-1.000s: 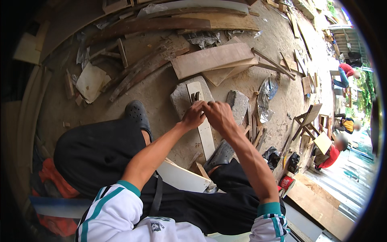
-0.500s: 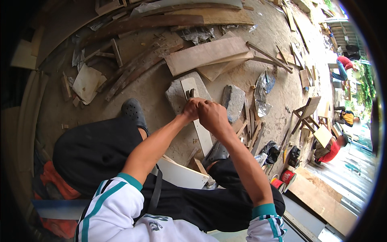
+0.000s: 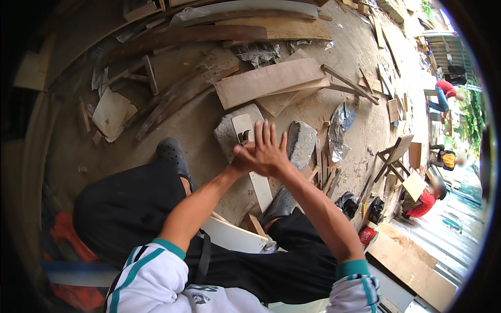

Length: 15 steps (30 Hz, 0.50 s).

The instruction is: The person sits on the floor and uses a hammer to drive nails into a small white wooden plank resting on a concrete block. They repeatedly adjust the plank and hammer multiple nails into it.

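We see a pale notched wood strip (image 3: 254, 156) lying across two grey stones (image 3: 301, 143) on the concrete floor (image 3: 182, 130). Our right hand (image 3: 269, 151) hovers over it, fingers spread apart; our left hand (image 3: 241, 160) is mostly hidden, grip unclear. Scrap boards (image 3: 269, 81) crowd the far edge.

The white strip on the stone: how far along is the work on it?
Done: the white strip lies across the grey stone, running back toward the shoe. In hand: the right hand is spread open above it, the left hand beneath. Left: cannot tell; nothing shows a finished state.
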Tool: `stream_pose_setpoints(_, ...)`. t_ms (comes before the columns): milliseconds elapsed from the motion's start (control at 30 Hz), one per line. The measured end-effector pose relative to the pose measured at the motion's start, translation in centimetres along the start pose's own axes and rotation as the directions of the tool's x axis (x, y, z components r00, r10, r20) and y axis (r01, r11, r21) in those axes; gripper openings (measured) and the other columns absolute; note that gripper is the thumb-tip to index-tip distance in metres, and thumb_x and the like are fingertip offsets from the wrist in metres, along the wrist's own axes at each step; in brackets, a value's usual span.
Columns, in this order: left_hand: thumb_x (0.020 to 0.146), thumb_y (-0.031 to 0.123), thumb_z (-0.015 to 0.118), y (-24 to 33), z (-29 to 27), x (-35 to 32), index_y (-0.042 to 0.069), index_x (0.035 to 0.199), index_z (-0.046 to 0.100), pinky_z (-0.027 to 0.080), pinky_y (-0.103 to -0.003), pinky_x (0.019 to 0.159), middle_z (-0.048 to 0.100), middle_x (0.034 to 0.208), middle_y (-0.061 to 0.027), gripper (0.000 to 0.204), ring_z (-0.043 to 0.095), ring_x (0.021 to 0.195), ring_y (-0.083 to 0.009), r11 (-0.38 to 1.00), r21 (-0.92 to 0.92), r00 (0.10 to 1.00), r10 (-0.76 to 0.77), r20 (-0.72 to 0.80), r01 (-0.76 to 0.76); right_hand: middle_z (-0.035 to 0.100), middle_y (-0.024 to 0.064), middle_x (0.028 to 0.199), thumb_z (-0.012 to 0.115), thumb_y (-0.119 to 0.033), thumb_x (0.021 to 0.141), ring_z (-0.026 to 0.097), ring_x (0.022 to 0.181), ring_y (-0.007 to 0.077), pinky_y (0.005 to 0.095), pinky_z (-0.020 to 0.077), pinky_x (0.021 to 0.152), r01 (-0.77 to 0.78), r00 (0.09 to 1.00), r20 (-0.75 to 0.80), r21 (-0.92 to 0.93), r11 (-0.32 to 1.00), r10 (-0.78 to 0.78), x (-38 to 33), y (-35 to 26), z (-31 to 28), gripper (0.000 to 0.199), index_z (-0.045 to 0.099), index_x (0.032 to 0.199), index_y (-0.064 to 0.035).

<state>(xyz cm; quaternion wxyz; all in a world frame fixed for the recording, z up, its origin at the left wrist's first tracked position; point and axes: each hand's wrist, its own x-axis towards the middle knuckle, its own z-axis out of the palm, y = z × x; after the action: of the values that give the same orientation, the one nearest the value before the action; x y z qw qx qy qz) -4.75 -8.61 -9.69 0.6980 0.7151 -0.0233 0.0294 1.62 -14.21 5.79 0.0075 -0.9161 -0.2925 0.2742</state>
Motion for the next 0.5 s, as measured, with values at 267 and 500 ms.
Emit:
stream_pose_setpoints(267, 0.084, 0.016, 0.064, -2.0, -0.3, 0.9, 0.007, 0.124, 0.056, 0.045, -0.038, 0.091, 0.060, 0.121, -0.0172, 0.041, 0.057, 0.112, -0.0261, 0.675, 0.737, 0.996, -0.077, 0.048, 0.017, 0.014, 0.0176, 0.158, 0.027, -0.085, 0.079, 0.008, 0.147, 0.0338, 0.0663, 0.0005, 0.110, 0.054, 0.959, -0.273, -0.089, 0.995, -0.076, 6.4, -4.4, -6.0, 0.109, 0.012, 0.152, -0.0062)
stream_pose_setpoints(500, 0.081, 0.015, 0.063, 0.0, -0.5, -0.8, 0.008, 0.109, 0.062, 0.045, -0.040, 0.088, 0.064, 0.107, -0.0149, 0.029, 0.060, 0.104, -0.0265, 0.850, 0.519, 0.976, 0.180, -0.122, -0.092, 0.006, 0.0107, 0.160, 0.026, -0.086, 0.078, 0.001, 0.147, 0.0319, 0.0689, -0.0028, 0.108, -0.035, 0.992, 0.118, -0.145, 0.989, 0.052, 0.0, -2.7, -0.8, 0.107, 0.008, 0.154, -0.0138)
